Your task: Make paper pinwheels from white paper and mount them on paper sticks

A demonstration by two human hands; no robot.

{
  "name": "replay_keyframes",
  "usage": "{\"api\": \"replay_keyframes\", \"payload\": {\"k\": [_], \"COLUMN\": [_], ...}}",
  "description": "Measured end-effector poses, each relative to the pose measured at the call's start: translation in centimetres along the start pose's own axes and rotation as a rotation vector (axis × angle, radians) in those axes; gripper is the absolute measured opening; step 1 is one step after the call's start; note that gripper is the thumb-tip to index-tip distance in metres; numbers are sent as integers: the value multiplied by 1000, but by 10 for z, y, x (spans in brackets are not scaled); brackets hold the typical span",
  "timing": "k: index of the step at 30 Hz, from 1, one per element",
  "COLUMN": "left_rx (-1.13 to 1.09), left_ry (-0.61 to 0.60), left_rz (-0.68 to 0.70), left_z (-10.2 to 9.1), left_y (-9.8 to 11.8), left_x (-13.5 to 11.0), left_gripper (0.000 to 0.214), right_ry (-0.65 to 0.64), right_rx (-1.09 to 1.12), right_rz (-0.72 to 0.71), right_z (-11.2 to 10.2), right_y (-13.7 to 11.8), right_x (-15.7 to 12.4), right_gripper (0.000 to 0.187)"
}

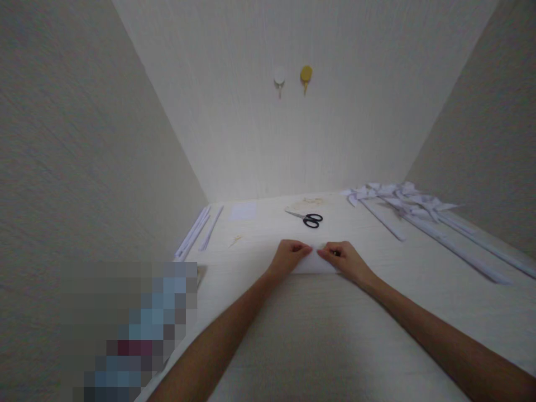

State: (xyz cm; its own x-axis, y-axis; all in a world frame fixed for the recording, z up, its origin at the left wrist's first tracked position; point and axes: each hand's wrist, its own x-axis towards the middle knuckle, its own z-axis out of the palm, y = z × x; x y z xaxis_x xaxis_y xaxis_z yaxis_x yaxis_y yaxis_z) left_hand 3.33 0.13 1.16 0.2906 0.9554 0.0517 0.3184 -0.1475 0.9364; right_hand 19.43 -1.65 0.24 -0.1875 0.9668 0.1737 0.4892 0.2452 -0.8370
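A small white sheet of paper (pixel 314 264) lies on the pale table in front of me. My left hand (pixel 292 254) pinches its far edge with thumb and finger. Close by on the right, my right hand (pixel 341 258) pinches the same far edge, with a narrow gap between the two hands. Parts of the sheet are hidden beneath both hands. Just beyond them rest scissors (pixel 310 220) with black handles, their blades pointing left and touched by neither hand.
Rolled white paper sticks (pixel 193 231) lie at the left edge. A square paper sheet (pixel 243 211) and thin tan pieces (pixel 237 240) are nearby. Crumpled paper strips (pixel 402 195) and long paper rolls (pixel 456 245) spread over the right. Two hooks (pixel 306 74) hang on the wall.
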Motion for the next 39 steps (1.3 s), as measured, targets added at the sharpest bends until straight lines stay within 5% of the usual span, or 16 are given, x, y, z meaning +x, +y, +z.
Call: {"api": "replay_keyframes", "payload": {"k": [6, 11, 16, 26, 31, 39], "left_rx": [156, 454, 901, 1016, 1020, 1002], "left_ry": [8, 226, 2, -169, -131, -147], "left_rz": [20, 241, 538, 394, 357, 379], "left_z": [-1, 6, 33, 45, 35, 22], "left_y": [-1, 1, 8, 4, -3, -7], "left_x": [3, -15, -44, -50, -32, -20], "left_gripper": [25, 29, 37, 52, 53, 54], "right_ry": [18, 40, 30, 47, 192, 79], "right_rx": [-156, -254, -343, -460, -521, -522], "right_rz": [-22, -37, -42, -36, -244, -411], "right_z": [1, 1, -2, -5, -6, 20], "right_y": [0, 4, 7, 6, 1, 11], "right_x": [2, 6, 10, 11, 2, -10], "right_gripper": [32, 30, 29, 29, 18, 36]}}
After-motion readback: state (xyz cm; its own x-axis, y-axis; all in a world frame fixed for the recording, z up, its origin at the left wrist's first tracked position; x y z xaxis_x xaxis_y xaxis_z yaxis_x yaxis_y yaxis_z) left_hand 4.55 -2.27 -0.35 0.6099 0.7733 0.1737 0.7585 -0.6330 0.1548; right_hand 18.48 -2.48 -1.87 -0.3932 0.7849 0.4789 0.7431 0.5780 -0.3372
